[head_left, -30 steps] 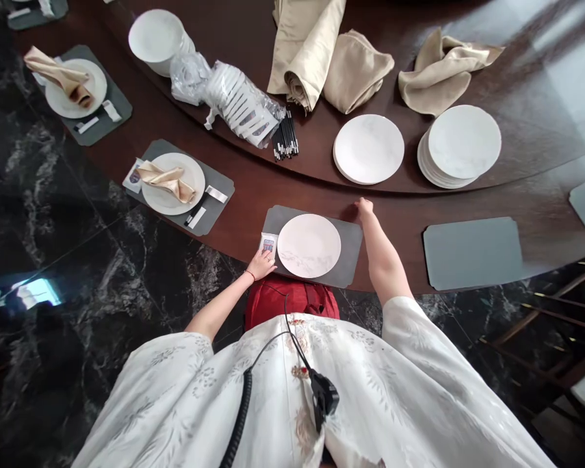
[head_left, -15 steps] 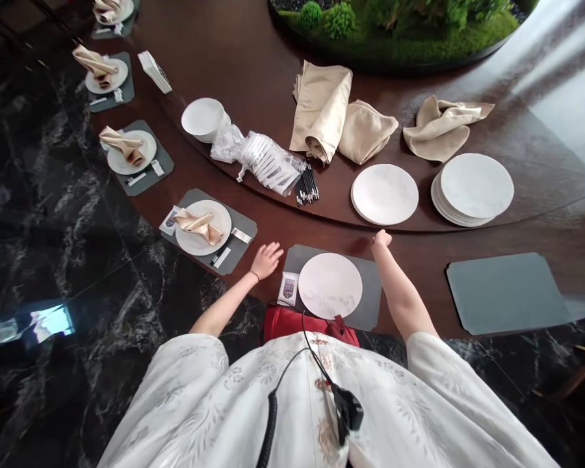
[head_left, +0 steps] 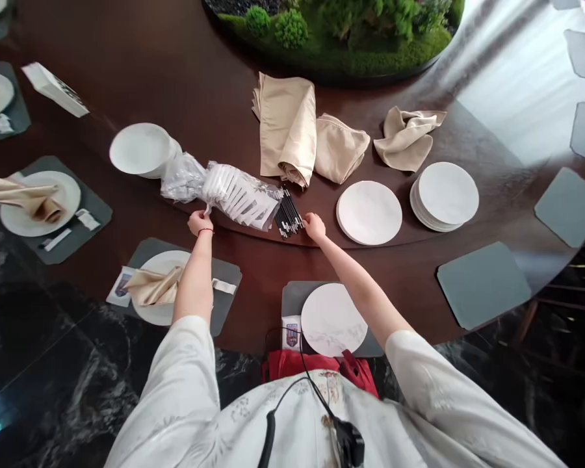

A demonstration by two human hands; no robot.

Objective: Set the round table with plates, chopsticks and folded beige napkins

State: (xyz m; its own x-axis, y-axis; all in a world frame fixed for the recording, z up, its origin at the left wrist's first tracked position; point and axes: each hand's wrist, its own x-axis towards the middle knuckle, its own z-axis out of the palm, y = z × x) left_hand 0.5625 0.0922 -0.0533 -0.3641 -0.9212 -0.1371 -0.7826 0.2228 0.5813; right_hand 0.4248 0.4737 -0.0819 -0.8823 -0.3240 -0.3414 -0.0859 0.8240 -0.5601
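My left hand [head_left: 199, 223] reaches onto the dark wooden table, its fingers at the edge of a plastic-wrapped bundle of white packets [head_left: 238, 197]. My right hand [head_left: 314, 227] is curled just beside a bundle of black-and-silver chopsticks [head_left: 287, 213], and I cannot tell if it touches them. Below my right forearm, a white plate [head_left: 334, 320] lies on a grey placemat [head_left: 295, 299] with a small printed packet [head_left: 291, 333] at its left edge. Another plate with a beige napkin [head_left: 153, 287] lies under my left forearm, partly hidden.
Beige cloth napkins [head_left: 285, 130] and a loose plate [head_left: 369, 212] lie beyond my hands, beside a plate stack [head_left: 444, 197]. A stack of white dishes [head_left: 141, 149] stands to the left. Bare placemats [head_left: 482, 285] sit right, and a moss centrepiece [head_left: 341, 32] rises beyond.
Both hands have moved forward from the placemat area to the bundles on the table. My left hand has left the printed packet. The view has swung and now shows more of the table's middle.
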